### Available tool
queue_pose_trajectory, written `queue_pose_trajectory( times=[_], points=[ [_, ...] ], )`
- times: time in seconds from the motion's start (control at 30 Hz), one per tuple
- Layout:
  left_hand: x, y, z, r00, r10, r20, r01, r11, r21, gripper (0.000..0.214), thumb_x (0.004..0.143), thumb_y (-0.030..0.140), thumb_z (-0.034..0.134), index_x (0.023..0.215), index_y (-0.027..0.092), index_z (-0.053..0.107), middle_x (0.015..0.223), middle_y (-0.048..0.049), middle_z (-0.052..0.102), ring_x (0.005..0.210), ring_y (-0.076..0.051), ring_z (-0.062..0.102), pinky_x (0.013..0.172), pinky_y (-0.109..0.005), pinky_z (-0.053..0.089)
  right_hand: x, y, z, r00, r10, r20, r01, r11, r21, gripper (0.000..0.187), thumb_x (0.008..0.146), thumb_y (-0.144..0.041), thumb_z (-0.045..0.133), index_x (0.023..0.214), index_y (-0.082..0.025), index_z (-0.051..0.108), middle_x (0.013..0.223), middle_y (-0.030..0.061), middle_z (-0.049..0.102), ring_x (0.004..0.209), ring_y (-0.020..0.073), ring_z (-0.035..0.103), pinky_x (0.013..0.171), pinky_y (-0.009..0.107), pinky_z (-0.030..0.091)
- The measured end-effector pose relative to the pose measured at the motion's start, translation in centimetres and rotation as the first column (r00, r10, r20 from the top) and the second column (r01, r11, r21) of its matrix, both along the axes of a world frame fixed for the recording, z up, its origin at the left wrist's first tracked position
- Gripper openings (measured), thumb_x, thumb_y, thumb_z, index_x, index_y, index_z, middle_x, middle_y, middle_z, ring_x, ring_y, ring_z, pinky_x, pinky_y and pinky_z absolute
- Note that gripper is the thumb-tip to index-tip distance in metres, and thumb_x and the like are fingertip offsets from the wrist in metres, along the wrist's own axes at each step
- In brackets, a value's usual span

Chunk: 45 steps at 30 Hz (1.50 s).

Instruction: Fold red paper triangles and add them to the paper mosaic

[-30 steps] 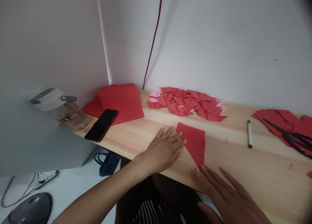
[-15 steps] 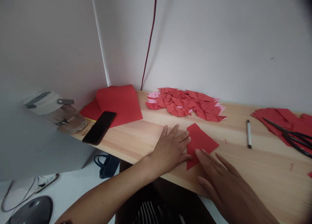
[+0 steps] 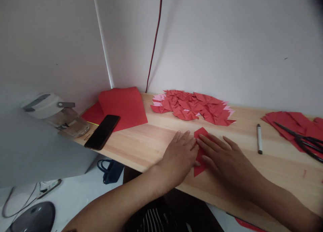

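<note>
**Both palms flat on a small red paper**

The person sits at a pale wooden desk (image 3: 151,141) set against a white wall. The left hand (image 3: 180,156) lies palm down with its fingers stretched out and close together, their tips at the left edge of a folded red paper (image 3: 198,170). The right hand (image 3: 227,159) is spread flat too and covers most of that paper. Neither hand curls around anything; they only press it to the wood. The paper sits near the front edge of the desk, between the two hands, and only its top corner and lower point show.

Behind the hands lies a heap of folded red pieces (image 3: 194,107) with some pink edges showing, close to the wall. To the left, a black phone (image 3: 102,131) rests partly on larger red sheets (image 3: 123,106), and a clear bottle (image 3: 60,116) with a white lid lies beside them. To the right, well apart from the hands, are a marker (image 3: 259,139) and black scissors (image 3: 302,139) lying on more red paper (image 3: 285,121). A red cable (image 3: 153,43) runs down the wall to the desk.
</note>
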<state>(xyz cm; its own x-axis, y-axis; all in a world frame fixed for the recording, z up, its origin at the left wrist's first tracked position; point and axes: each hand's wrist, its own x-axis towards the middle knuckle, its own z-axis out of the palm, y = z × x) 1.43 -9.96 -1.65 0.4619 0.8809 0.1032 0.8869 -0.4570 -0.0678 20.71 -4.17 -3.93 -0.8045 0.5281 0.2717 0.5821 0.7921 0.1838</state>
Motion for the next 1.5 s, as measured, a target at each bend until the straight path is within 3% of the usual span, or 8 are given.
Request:
queue_pose_trajectory(
  times=[0.17, 0.37, 0.57, 0.97, 1.1, 1.23, 1.3, 1.5],
  points=[
    [1.5, -2.4, -0.7, 0.996, -0.021, -0.088, 0.035, 0.985, 0.167, 0.041, 0.099, 0.021, 0.04, 0.132, 0.002, 0.056, 0.137, -0.0196, 0.057, 0.134, -0.029, 0.048, 0.116, -0.046, 0.032, -1.1, 2.1, 0.8, 0.999, 0.023, 0.039, -0.022, 0.999, -0.03, 0.044, 0.101, -0.027, 0.032, 0.131, -0.015, 0.062, 0.141, 0.0109, 0.058, 0.13, 0.034, 0.052, 0.101, 0.057, 0.041],
    [1.4, -3.3, -1.4, 0.999, -0.004, -0.053, 0.014, 0.979, 0.202, 0.041, 0.099, 0.022, 0.038, 0.132, 0.008, 0.057, 0.136, -0.013, 0.06, 0.13, -0.029, 0.051, 0.114, -0.045, 0.035, -0.8, 1.9, 0.6, 1.0, -0.002, 0.023, 0.004, 0.996, -0.091, 0.047, 0.102, -0.032, 0.03, 0.137, -0.015, 0.057, 0.144, 0.0127, 0.055, 0.132, 0.0326, 0.051, 0.1, 0.056, 0.042],
    [1.3, -3.4, -1.7, 0.999, -0.029, -0.018, 0.032, 0.967, 0.252, 0.037, 0.099, 0.021, 0.039, 0.125, 0.009, 0.062, 0.133, -0.0129, 0.062, 0.127, -0.027, 0.054, 0.113, -0.045, 0.037, 0.4, 0.0, 0.6, 1.0, 0.027, 0.014, -0.024, 0.983, -0.183, 0.048, 0.102, -0.043, 0.028, 0.139, -0.029, 0.055, 0.149, 0.0054, 0.05, 0.138, 0.0299, 0.044, 0.104, 0.056, 0.039],
    [1.9, -6.0, -3.2, 0.997, -0.062, 0.047, 0.04, 0.93, 0.365, 0.029, 0.097, 0.021, 0.047, 0.113, 0.006, 0.067, 0.12, -0.0127, 0.07, 0.12, -0.027, 0.06, 0.113, -0.047, 0.034, -1.0, 3.5, 0.2, 0.997, -0.072, 0.004, 0.072, 0.99, -0.124, 0.045, 0.101, -0.032, 0.034, 0.137, -0.02, 0.058, 0.147, 0.0089, 0.053, 0.133, 0.0349, 0.049, 0.103, 0.057, 0.04],
    [1.9, -6.7, -3.1, 0.994, -0.045, 0.097, 0.005, 0.925, 0.381, 0.027, 0.097, 0.021, 0.048, 0.112, 0.009, 0.068, 0.118, -0.008, 0.071, 0.118, -0.025, 0.061, 0.113, -0.046, 0.034, -0.5, 1.3, 0.3, 0.999, -0.01, -0.049, 0.008, 0.999, -0.041, 0.047, 0.101, -0.033, 0.034, 0.137, -0.014, 0.057, 0.15, 0.0108, 0.048, 0.136, 0.0374, 0.044, 0.103, 0.06, 0.038],
    [1.9, -6.8, -2.5, 0.995, -0.031, 0.094, -0.008, 0.923, 0.384, 0.031, 0.099, 0.021, 0.043, 0.114, 0.008, 0.067, 0.121, -0.0086, 0.07, 0.12, -0.024, 0.059, 0.113, -0.043, 0.035, 0.5, -2.7, 0.8, 0.963, 0.255, -0.085, -0.262, 0.96, -0.093, 0.055, 0.099, -0.035, 0.042, 0.151, -0.017, 0.037, 0.149, 0.0058, 0.049, 0.138, 0.0225, 0.045, 0.106, 0.044, 0.043],
    [1.9, -6.8, -2.3, 0.997, -0.03, 0.078, -0.001, 0.93, 0.367, 0.034, 0.1, 0.02, 0.04, 0.116, 0.007, 0.067, 0.123, -0.0096, 0.069, 0.122, -0.024, 0.058, 0.112, -0.042, 0.036, 0.9, -3.8, 0.8, 0.963, 0.255, -0.083, -0.264, 0.957, -0.122, 0.062, 0.098, -0.037, 0.045, 0.154, -0.016, 0.029, 0.147, 0.0076, 0.051, 0.134, 0.0209, 0.05, 0.102, 0.041, 0.046],
    [1.8, -7.2, -2.6, 0.996, -0.038, 0.077, 0.009, 0.939, 0.344, 0.033, 0.099, 0.019, 0.041, 0.117, 0.009, 0.067, 0.122, -0.0095, 0.069, 0.12, -0.025, 0.06, 0.112, -0.046, 0.036, 0.3, -0.8, 0.1, 0.989, 0.135, -0.067, -0.143, 0.983, -0.117, 0.054, 0.1, -0.038, 0.038, 0.14, -0.006, 0.051, 0.144, 0.0164, 0.053, 0.132, 0.0283, 0.052, 0.106, 0.049, 0.044]
  ],
)
